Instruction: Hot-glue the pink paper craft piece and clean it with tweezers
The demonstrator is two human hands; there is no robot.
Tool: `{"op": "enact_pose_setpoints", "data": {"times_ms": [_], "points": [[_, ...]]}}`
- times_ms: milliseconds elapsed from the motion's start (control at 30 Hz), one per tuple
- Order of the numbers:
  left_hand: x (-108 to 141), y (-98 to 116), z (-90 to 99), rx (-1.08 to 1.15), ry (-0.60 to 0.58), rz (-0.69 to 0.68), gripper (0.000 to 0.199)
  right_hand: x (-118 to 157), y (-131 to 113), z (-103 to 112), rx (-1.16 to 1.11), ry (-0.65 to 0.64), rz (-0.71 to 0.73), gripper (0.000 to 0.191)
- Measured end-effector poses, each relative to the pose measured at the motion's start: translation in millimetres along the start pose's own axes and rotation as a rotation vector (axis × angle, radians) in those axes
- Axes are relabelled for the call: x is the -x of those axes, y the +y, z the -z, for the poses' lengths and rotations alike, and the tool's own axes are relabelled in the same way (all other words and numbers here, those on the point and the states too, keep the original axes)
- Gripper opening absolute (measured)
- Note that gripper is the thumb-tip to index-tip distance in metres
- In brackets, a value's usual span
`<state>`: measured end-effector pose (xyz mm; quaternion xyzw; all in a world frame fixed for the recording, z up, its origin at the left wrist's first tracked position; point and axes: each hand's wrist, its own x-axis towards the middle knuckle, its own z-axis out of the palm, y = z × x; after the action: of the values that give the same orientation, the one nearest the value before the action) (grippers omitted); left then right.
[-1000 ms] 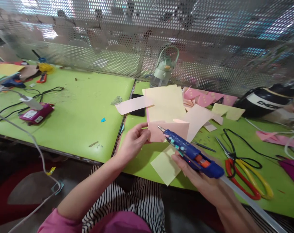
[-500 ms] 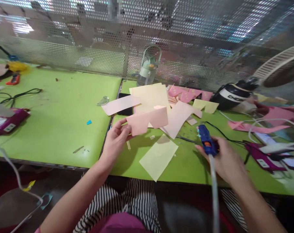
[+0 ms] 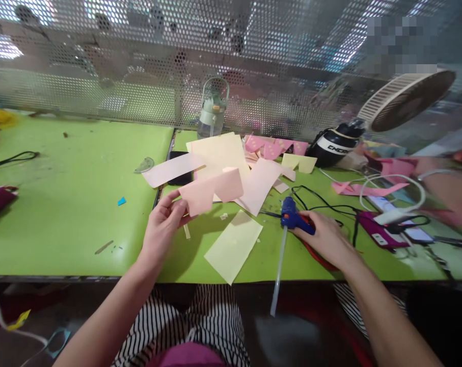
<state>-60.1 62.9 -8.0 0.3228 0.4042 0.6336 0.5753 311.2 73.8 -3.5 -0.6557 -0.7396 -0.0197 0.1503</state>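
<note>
My left hand (image 3: 165, 219) pinches one end of a pink cut-out paper strip (image 3: 200, 196) with a notched lower edge, held above the table. My right hand (image 3: 324, 237) has its fingers around the handle of a blue hot glue gun (image 3: 290, 214), low over the green tabletop. A long clear glue stick (image 3: 278, 275) sticks out of the gun's back toward me, past the table edge. Beneath and behind the pink strip lie a cream sheet (image 3: 215, 153), a pale pink sheet (image 3: 263, 181) and a pale strip (image 3: 171, 171). Nearer me rests a pale yellow rectangle (image 3: 234, 247).
A green-lidded bottle (image 3: 212, 114) stands by the perforated metal screen. To the right are a black bottle (image 3: 335, 145), a fan (image 3: 406, 102), a purple power strip (image 3: 379, 229) and tangled cords. Another person's arm (image 3: 448, 188) shows at the right edge.
My right hand has lowered the glue gun and turned it, so its handle points right. My left hand still holds the pink strip. The view has shifted to the right.
</note>
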Motion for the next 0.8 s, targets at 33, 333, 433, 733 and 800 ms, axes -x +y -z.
{"op": "enact_pose_setpoints", "data": {"times_ms": [33, 333, 433, 733, 800], "points": [[0, 0, -0.1, 0.002, 0.005, 0.003, 0.032, -1, 0, 0, 0.013, -0.017, 0.004, 0.047], [0, 0, 1.3, 0.004, -0.007, -0.017, 0.029, 5, -28, 19, 0.136, 0.004, 0.057, 0.047], [1, 2, 0.5, -0.01, -0.008, -0.017, 0.029, 9, -65, 28, 0.055, 0.094, 0.139, 0.034], [0, 1, 2.7, 0.005, -0.007, -0.017, 0.028, 9, -141, 8, -0.246, -0.174, 0.29, 0.019], [1, 1, 2.6, 0.006, -0.007, -0.015, 0.028, 8, -143, 7, -0.237, -0.225, 0.302, 0.018]]}}
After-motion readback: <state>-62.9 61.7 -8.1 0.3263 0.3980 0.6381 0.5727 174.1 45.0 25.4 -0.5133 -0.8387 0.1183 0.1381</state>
